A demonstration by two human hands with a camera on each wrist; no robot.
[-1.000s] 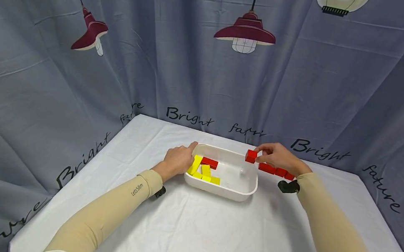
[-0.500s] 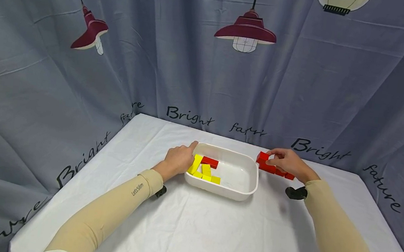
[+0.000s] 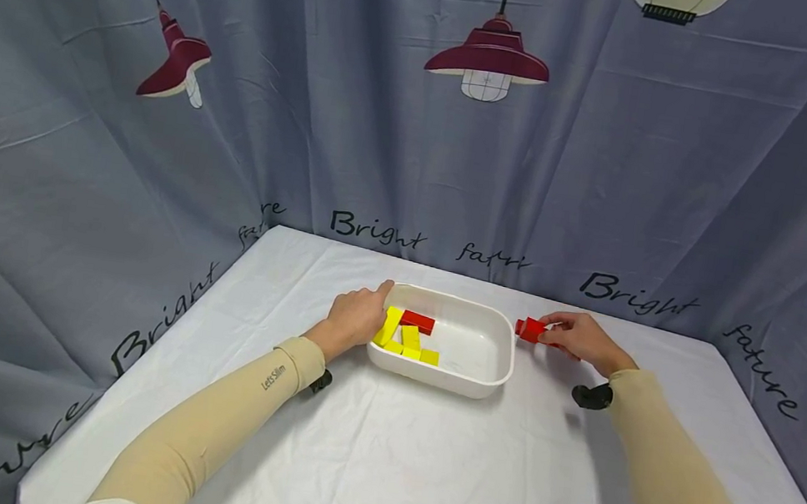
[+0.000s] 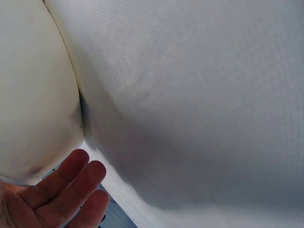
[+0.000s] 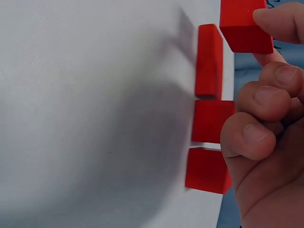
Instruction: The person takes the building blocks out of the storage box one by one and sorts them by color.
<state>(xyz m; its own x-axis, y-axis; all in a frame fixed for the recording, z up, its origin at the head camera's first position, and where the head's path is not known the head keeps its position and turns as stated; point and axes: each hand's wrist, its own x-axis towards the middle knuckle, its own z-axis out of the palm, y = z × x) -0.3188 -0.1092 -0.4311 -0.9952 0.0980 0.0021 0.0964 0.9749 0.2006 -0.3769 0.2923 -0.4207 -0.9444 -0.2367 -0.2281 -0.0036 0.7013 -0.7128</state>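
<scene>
My left hand [image 3: 359,316] holds the left end of a white tray [image 3: 466,384] at its rim. In the left wrist view, fingers [image 4: 71,190] lie along the outside of the tray wall [image 4: 38,95]; the thumb is hidden there. Pinched between thumb and fingertips of my right hand [image 3: 584,339] is a red block [image 3: 533,330], just right of the tray. In the right wrist view, this red block [image 5: 244,28] sits above one end of a row: a longer red block [image 5: 209,61] and two shorter red blocks [image 5: 213,121] on the table.
Inside the tray, several yellow blocks [image 3: 411,337] and a long red block [image 3: 417,322] lie toward the left end. The table has a white cloth [image 3: 422,473]. A grey curtain [image 3: 387,141] with printed lamps hangs behind its far edge.
My right hand has carried its red block rightward and down, from beside the tray's right rim to over the red row. The left hand and tray have stayed put.
</scene>
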